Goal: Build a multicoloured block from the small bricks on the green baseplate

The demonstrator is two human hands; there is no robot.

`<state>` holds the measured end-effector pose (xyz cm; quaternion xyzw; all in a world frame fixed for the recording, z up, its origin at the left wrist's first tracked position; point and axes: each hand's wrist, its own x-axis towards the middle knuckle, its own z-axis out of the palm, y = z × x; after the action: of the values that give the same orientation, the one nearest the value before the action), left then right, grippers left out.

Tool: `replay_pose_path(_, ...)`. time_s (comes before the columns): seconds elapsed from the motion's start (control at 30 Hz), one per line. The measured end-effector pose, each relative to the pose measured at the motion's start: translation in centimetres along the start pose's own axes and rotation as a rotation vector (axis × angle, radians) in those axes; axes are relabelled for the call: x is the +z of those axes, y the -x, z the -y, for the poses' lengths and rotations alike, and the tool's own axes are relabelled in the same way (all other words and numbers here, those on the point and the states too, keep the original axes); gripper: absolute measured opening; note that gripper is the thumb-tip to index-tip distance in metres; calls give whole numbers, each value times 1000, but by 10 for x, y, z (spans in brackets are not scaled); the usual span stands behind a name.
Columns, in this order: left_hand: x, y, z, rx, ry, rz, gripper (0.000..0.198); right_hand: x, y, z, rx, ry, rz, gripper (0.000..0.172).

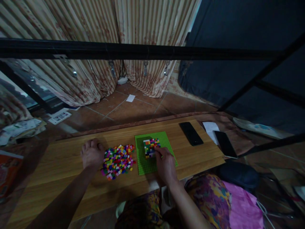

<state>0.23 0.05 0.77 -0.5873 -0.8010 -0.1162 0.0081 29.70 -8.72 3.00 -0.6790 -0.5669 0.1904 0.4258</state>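
A green baseplate (164,140) lies on the wooden table (59,162), and a block of mixed-coloured small bricks (150,145) is built on it. My right hand (165,163) rests on the plate, its fingertips pinched against the block's near right corner. Whether a brick sits between those fingertips is not visible. A loose heap of coloured bricks (118,160) lies left of the plate. My left hand (92,154) lies on the table beside the heap's left edge, fingers curled under, touching the table.
Two dark phones lie at the table's right end, one (191,133) on the wood, the other (225,144) near the edge beside a white paper (210,127). A black metal bar (143,52) crosses overhead. Striped curtains and tiled floor lie beyond; papers are piled at the far left.
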Motion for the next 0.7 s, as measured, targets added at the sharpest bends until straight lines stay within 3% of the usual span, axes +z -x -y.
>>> replay_pose_path(0.23,-2,0,-2,-3,-24,6,42,12,-6,3,11,140,-11,19)
replay_pose_path(0.5,4,0,2,-9,4,-24,42,14,-4,-3,-13,49,-29,24)
replay_pose_path(0.7,7,0,3,-12,13,-20,40,9,-1,-4,113,-56,-43,27)
